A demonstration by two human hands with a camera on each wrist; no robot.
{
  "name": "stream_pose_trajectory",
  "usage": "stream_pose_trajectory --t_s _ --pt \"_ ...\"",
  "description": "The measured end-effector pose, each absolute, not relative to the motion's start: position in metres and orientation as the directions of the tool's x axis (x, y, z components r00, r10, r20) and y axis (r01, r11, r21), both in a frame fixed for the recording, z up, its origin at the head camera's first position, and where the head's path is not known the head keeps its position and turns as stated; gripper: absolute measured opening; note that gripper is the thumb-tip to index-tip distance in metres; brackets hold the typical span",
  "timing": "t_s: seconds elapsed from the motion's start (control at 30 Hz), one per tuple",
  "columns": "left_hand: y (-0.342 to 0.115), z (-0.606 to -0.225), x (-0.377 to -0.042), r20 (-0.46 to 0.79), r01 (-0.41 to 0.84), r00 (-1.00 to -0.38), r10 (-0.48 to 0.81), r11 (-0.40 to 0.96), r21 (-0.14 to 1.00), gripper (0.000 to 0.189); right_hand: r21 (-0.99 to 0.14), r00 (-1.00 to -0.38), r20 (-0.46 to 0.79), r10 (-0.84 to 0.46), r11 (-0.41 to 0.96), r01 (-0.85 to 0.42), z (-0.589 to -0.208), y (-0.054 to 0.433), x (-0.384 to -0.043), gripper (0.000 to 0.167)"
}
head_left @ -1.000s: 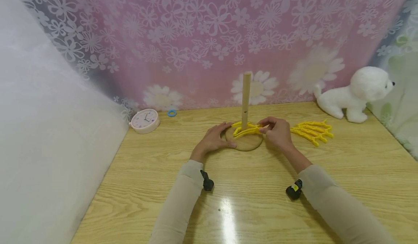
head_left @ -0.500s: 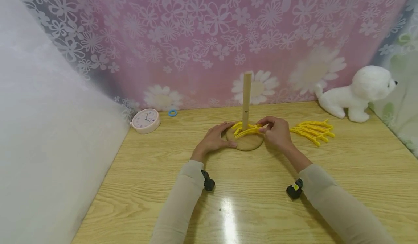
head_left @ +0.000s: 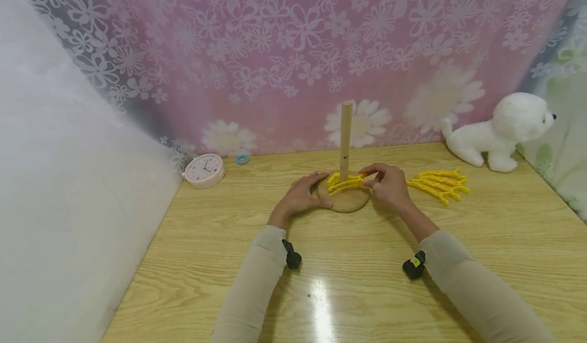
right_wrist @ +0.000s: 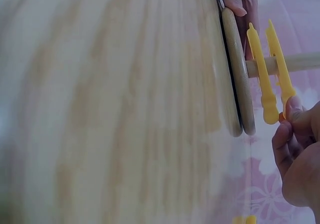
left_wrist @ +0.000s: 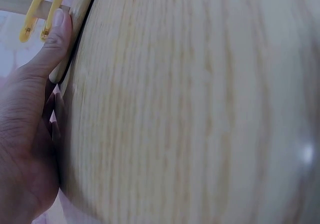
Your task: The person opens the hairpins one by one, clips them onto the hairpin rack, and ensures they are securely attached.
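A wooden post [head_left: 346,139] stands upright on a round wooden base [head_left: 347,203]. Two yellow clips, which look like hair clips, cross the post low down, one above the other; the lower clip [right_wrist: 263,81] is nearer the base. My right hand [head_left: 390,187] pinches the rear end of the upper clip [right_wrist: 281,66] between thumb and fingertips, right of the post. My left hand [head_left: 300,195] grips the left side of the base, its thumb [left_wrist: 57,33] on the near rim and its fingers around the far side, partly hidden.
Several yellow clips [head_left: 440,184] lie fanned out right of my right hand. A white toy dog [head_left: 486,134] sits at the back right. A pink clock [head_left: 204,170] and a blue ring [head_left: 242,159] lie at the back left, before a floral curtain [head_left: 284,68].
The far arm of the upper clip has come toward its near arm, so its jaws stand closer together around the post. Both hands have stayed almost in place.
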State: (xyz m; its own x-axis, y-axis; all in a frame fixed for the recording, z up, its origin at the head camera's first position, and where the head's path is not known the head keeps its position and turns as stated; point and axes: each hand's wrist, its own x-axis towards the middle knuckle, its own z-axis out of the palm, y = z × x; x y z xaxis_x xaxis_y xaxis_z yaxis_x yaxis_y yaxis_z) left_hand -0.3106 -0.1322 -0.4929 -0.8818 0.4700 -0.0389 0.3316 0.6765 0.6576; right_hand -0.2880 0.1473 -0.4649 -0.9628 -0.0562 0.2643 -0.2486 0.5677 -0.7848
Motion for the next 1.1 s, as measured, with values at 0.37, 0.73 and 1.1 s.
stream_pose_trajectory --t_s 0.37,0.73,1.1 --pt "-0.13 -0.491 -0.31 -0.035 0.34 -0.881 0.472 0.683 0.647 0.094 -0.84 -0.971 0.206 -0.123 0.487 -0.24 -0.466 0.155 -0.287 0.027" --pt "-0.131 -0.491 -0.308 -0.027 0.342 -0.883 0.468 0.683 0.645 0.094 -0.941 -0.979 0.112 -0.168 0.3 -0.158 -0.464 0.159 -0.28 0.037" --pt "-0.13 -0.491 -0.308 -0.027 0.354 -0.879 0.476 0.689 0.633 0.094 -0.955 -0.982 0.115 -0.147 0.255 -0.15 -0.46 0.196 -0.257 0.039"
